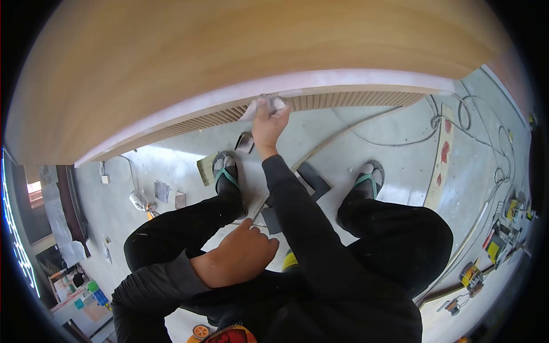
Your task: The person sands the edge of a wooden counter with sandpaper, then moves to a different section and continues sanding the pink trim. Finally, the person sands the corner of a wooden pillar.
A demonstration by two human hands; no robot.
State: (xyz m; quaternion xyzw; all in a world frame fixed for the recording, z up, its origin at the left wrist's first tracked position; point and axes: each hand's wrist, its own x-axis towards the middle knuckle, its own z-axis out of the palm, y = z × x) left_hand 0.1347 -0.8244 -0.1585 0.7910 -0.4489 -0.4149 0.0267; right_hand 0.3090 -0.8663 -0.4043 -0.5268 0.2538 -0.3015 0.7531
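On a workshop floor, a seated or crouching person's left hand (235, 258) lies near the lap, its fingers partly curled; whether anything is inside them cannot be told. A pale hose (337, 134) runs across the floor between two feet in green-strapped sandals, the left sandal (226, 174) and the right sandal (369, 178), close to a dark flat piece (313, 176). A shifting foot could catch on the hose or skid on the loose piece, and the open footwear would give the toes little cover from anything dropped.

Farther out, the right hand (270, 128) pinches a crumpled pale sheet (277, 104) between closed fingers, up at the pale edge (372, 78) of a broad wooden panel (263, 48), beside its ribbed strip (337, 101). Firm contact is hard to confirm. Bunched so tightly, the sheet could press unevenly and mark the edge, or slip and let the knuckles scrape the ribs; a fold could also snag in the grooves.

Beyond, tangled cable (436, 121) lies near the panel's far end, with yellow-marked equipment (470, 276) off to the right, where a tug on a snagged line might drag whatever is attached.
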